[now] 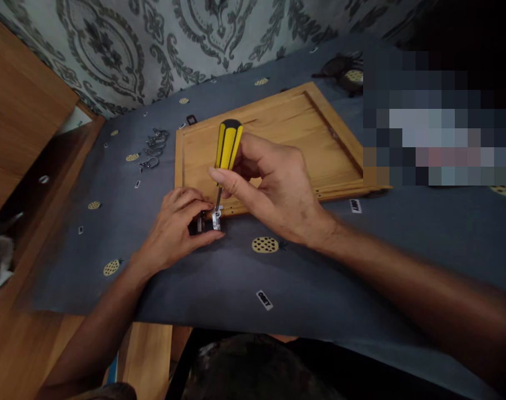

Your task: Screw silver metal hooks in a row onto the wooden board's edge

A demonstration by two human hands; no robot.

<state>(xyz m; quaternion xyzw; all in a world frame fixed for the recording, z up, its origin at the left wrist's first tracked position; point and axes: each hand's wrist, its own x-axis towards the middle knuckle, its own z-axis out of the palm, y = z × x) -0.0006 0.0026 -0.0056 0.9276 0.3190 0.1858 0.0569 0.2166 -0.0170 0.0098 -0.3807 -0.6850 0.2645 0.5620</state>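
Note:
A wooden panel with a raised frame, like a cabinet door, lies flat on a dark blue pineapple-print cloth. At its near left edge sits a small shiny metal hinge. My left hand pinches around the hinge, thumb below and fingers on the panel's edge. My right hand is closed on a yellow-and-black screwdriver, held nearly upright. The shaft points down and its tip meets the hinge. Whether a screw sits under the tip cannot be made out.
Several loose metal hinges lie on the cloth left of the panel. A small dark object is by its far left corner. Another dark item lies behind the panel. Wooden furniture stands at left; a patterned wall is behind.

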